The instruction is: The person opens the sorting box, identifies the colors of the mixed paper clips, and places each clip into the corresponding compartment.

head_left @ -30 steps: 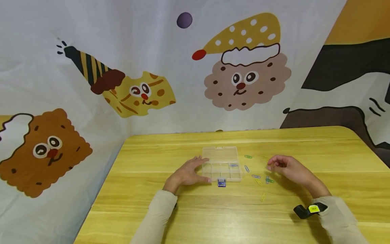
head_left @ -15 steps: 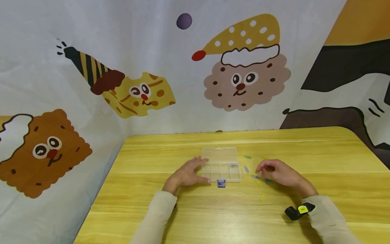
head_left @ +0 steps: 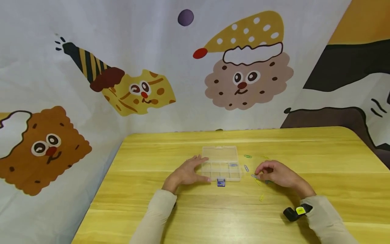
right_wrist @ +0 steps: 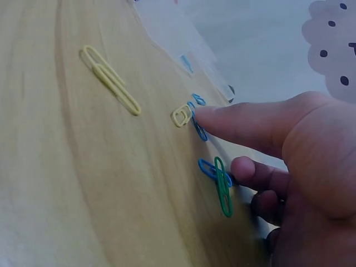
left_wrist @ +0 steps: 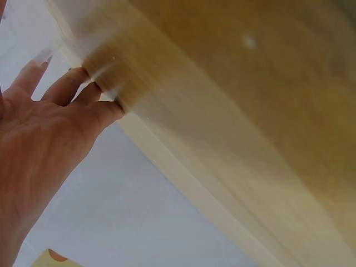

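Note:
A clear divided plastic box (head_left: 215, 176) lies with its lid raised at the back and a blue paper clip (head_left: 233, 165) in one compartment. At its left side rests my left hand (head_left: 189, 173), thumb along the front edge and fingers spread over the rear left. My right hand (head_left: 278, 173) pinches another blue paper clip (right_wrist: 200, 131) between thumb and forefinger, low over the table; its middle is hidden by the thumb in the right wrist view. Just beside that is a yellow paper clip (right_wrist: 181, 115). A green paper clip (right_wrist: 223, 186) crosses a blue one under the curled fingers.
More paper clips lie loose right of the box: a blue (head_left: 246, 168), a green (head_left: 247, 156) and a yellow (head_left: 264, 157) one, plus another yellow clip (head_left: 261, 198) nearer the front. A small blue label (head_left: 220, 183) sits at the box's front. A printed cloth (head_left: 189, 118) hangs behind the table.
My right hand has moved left and slightly toward me, from near the rear yellow clip to the blue clip, and its thumb and forefinger have closed there. The left hand stays at the box.

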`<state>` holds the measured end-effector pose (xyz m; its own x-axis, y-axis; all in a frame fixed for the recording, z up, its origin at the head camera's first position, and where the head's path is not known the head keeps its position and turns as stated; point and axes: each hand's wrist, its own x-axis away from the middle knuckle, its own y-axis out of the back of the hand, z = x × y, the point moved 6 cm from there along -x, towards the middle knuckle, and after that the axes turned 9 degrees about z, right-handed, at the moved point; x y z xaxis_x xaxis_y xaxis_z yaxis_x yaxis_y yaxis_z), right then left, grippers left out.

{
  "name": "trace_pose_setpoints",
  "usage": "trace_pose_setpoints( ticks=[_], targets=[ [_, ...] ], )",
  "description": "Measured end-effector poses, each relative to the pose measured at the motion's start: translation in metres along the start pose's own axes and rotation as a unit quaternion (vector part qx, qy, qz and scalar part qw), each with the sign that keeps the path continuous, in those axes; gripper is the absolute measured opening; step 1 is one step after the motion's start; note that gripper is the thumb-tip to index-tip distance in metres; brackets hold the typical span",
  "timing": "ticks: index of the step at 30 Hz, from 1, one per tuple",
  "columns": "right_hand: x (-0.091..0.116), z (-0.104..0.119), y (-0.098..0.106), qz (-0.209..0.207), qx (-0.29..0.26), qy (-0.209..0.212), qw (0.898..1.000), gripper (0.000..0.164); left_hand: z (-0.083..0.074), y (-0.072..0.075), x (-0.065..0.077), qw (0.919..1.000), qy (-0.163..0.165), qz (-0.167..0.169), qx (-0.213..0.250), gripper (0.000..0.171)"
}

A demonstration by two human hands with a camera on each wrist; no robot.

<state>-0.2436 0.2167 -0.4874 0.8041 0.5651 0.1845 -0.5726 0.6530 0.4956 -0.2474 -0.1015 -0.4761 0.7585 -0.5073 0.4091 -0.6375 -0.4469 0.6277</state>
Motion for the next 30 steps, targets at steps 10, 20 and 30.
trace_pose_setpoints(
  ticks=[10,20,30],
  targets=[
    [-0.0026,0.0033,-0.0006,-0.023,0.035,-0.005,0.999,0.007,0.0007,0.0011,0.0017,1.0000,0.002,0.002,-0.003,0.085],
    [-0.0020,0.0040,-0.0010,-0.021,0.031,-0.030,0.999,0.005,-0.0010,0.0020,0.0023,1.0000,-0.003,0.000,-0.004,0.085],
    [0.0005,0.0033,-0.0029,-0.011,0.027,-0.027,0.999,0.005,-0.0008,-0.0003,0.0007,1.0000,-0.008,0.000,0.003,0.085]
  ],
)
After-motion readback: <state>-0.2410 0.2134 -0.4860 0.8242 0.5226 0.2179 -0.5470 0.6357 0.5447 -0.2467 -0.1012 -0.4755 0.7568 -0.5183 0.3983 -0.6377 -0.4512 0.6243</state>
